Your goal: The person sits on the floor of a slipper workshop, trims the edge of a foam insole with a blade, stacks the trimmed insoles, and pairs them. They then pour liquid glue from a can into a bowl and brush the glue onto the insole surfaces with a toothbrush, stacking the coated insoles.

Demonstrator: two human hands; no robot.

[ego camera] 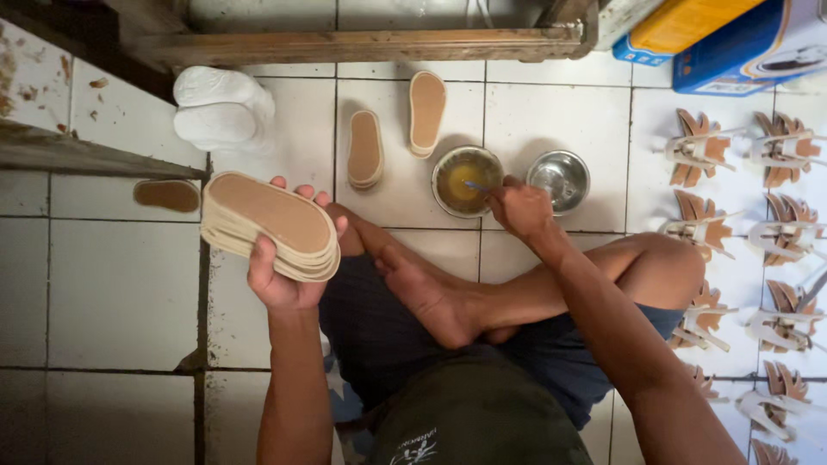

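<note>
1. The left hand (280, 275), at centre-left of the frame, has its grip closed around a stack of tan insoles (271, 226); the fingers curl over the stack's right edge and the top insole faces up.
2. The right hand (519, 209), just above the middle of the frame, has its grip pinched shut on a thin brush (476, 186), whose tip lies in a bowl of yellow glue (466, 181).
3. The glue bowl stands on the white tiled floor (121, 284), near the upper centre of the frame. Just to its right is a second metal bowl (560, 179), shiny inside.
4. Left of the glue bowl, two small piles of insoles (365, 149) lie on the tiles, one upright pile higher in the frame beside the other.
5. A single brown sole (167, 195) lies on the floor at the left, partly under a dark wooden ledge (77, 155).
6. A pile of white pieces (222, 108) sits at the upper left, below a wooden frame (362, 45).
7. The person sits cross-legged; a bare foot (426, 293) rests at the centre of the frame, between the two arms.
8. Down the right side of the frame, rows of brown and white sandal straps (698, 151) lie spread on the tiles.
9. Blue and orange boxes (732, 39) stand at the upper right corner.
</note>
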